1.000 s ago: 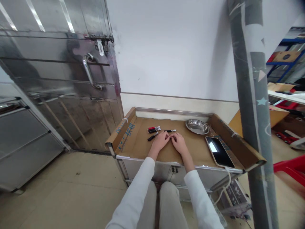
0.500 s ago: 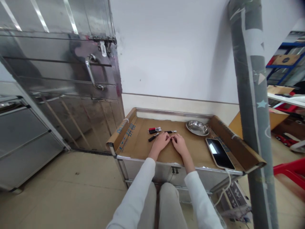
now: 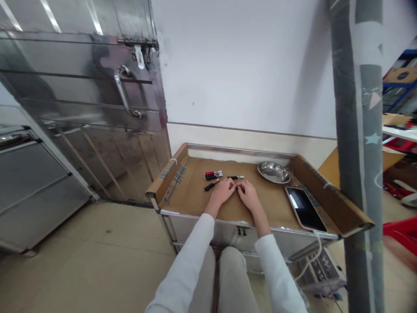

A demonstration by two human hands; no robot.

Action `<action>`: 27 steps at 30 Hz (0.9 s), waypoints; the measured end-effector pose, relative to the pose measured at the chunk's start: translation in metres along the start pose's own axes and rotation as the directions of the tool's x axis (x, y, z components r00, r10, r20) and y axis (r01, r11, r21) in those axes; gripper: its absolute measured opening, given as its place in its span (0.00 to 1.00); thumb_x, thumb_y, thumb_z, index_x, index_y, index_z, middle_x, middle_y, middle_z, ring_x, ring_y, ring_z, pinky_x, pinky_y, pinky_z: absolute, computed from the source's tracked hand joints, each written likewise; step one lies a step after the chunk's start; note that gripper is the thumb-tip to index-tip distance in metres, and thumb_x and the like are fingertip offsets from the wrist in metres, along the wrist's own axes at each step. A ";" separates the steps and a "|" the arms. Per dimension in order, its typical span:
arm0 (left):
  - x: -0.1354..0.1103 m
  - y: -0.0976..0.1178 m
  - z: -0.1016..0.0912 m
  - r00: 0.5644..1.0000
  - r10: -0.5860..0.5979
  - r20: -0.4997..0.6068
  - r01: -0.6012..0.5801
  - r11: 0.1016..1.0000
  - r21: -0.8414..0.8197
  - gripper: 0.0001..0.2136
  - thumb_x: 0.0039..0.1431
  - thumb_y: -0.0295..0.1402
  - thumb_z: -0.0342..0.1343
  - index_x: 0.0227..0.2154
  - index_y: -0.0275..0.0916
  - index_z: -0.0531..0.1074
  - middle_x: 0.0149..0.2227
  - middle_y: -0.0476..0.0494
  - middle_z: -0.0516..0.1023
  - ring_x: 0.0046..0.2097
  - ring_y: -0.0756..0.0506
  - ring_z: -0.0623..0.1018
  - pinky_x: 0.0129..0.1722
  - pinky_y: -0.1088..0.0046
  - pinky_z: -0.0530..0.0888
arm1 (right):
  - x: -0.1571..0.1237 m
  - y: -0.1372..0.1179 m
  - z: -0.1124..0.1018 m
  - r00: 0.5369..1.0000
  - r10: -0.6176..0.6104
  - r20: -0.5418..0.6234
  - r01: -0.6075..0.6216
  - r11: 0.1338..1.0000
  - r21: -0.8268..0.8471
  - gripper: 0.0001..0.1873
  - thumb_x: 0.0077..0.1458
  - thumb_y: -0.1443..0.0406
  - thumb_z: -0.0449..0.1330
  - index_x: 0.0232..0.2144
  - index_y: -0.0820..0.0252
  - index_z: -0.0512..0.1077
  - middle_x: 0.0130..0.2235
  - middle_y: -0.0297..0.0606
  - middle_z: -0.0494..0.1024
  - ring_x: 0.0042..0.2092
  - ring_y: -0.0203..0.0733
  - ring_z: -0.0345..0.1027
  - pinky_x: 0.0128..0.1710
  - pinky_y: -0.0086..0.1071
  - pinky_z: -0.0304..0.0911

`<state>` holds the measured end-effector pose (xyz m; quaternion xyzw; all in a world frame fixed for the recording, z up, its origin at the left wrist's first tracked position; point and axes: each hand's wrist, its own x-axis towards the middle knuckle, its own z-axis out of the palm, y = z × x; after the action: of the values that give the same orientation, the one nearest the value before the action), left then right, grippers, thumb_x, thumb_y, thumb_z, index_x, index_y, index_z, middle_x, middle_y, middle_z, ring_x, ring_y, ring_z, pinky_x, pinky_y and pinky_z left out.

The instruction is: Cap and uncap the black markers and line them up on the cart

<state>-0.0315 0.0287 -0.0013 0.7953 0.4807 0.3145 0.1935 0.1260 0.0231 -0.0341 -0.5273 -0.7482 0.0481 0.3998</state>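
My left hand (image 3: 224,190) and my right hand (image 3: 248,195) meet fingertip to fingertip, low over the cardboard-covered top of a small cart (image 3: 195,195). Both have their fingers drawn into a pinch. A tiny dark bit shows between them, too small and covered to name. Just beyond my fingers lies a slim black piece with a light metal end (image 3: 235,177). Left of my left hand is another black piece (image 3: 211,185) with a silvery tip. Behind it sits a small bunch of red and black pieces with metal ends (image 3: 213,174).
A round steel dish (image 3: 273,172) stands at the back right. A phone (image 3: 305,208) with a white cable lies at the right front. Raised cardboard flaps (image 3: 335,198) edge the cart's sides. A tall grey roll (image 3: 358,130) leans at the right; a metal door (image 3: 81,95) is at the left.
The view has shifted slightly, so the cart and its things appear a little further right. My hands stay pinched together in nearly the same place.
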 end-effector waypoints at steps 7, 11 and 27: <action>0.001 -0.001 0.001 1.000 -0.003 0.004 0.003 1.000 0.011 0.05 0.62 0.31 0.50 0.34 0.39 0.70 0.38 0.44 0.76 0.40 0.46 0.76 0.44 0.70 0.71 | 0.001 0.001 0.001 1.000 0.008 -0.001 -0.008 1.000 -0.018 0.12 0.57 0.66 0.49 0.35 0.58 0.73 0.37 0.42 0.73 0.39 0.45 0.66 0.43 0.38 0.61; 0.001 -0.001 0.001 1.000 -0.002 0.003 0.002 1.000 0.020 0.05 0.62 0.31 0.50 0.34 0.39 0.70 0.38 0.44 0.76 0.40 0.46 0.76 0.44 0.70 0.71 | 0.000 0.001 0.001 1.000 0.010 0.002 -0.010 1.000 -0.017 0.12 0.58 0.66 0.50 0.35 0.58 0.73 0.36 0.41 0.73 0.38 0.44 0.66 0.43 0.37 0.61; 0.001 -0.003 0.003 1.000 0.005 -0.001 -0.005 1.000 0.006 0.04 0.61 0.29 0.50 0.34 0.39 0.69 0.38 0.44 0.75 0.40 0.46 0.75 0.44 0.70 0.71 | -0.001 -0.001 -0.002 1.000 0.010 -0.003 -0.010 1.000 0.011 0.15 0.58 0.68 0.48 0.36 0.57 0.74 0.36 0.41 0.71 0.38 0.44 0.66 0.42 0.36 0.62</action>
<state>-0.0308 0.0313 -0.0046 0.7969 0.4800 0.3139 0.1899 0.1264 0.0209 -0.0327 -0.5291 -0.7447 0.0534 0.4033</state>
